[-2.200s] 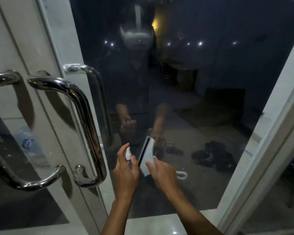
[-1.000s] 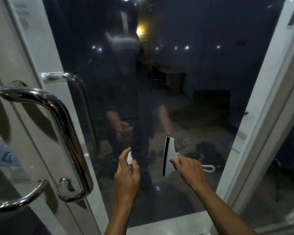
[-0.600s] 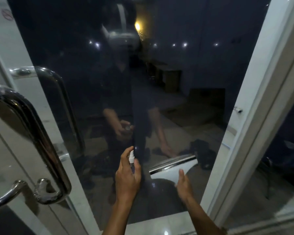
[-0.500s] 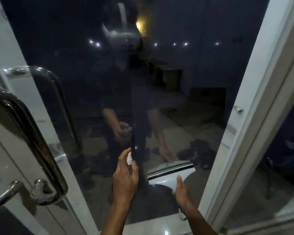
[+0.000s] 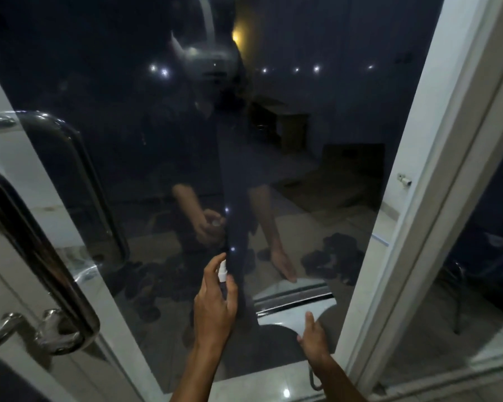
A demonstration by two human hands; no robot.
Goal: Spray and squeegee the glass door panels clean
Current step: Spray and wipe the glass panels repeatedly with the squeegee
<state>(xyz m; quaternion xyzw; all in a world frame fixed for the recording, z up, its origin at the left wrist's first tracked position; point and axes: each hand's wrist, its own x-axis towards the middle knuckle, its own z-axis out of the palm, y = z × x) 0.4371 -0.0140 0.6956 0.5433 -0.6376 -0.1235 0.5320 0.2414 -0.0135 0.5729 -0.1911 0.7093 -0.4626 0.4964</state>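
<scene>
Dark glass (image 5: 288,169) fills one door panel before me. My left hand (image 5: 215,309) grips one small spray bottle (image 5: 223,271), mostly hidden by fingers. My right hand (image 5: 312,339) holds one white squeegee (image 5: 295,310) low against the glass, handle hidden.

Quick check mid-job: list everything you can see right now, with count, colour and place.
Glass panel: one, dark and reflective, centre of view.
Door frame: white, right of the glass.
Door handles: chrome pull bars, left side; exact count unclear because of reflections.
Squeegee: one, white with dark blade, flat on the lower glass, blade horizontal.
Spray bottle: one, small, white nozzle, near the glass at lower centre.
Floor tile: white, glossy, below the panel.
Left hand: holds the spray bottle, index finger raised by the nozzle.
Right hand: holds the squeegee from below.
</scene>
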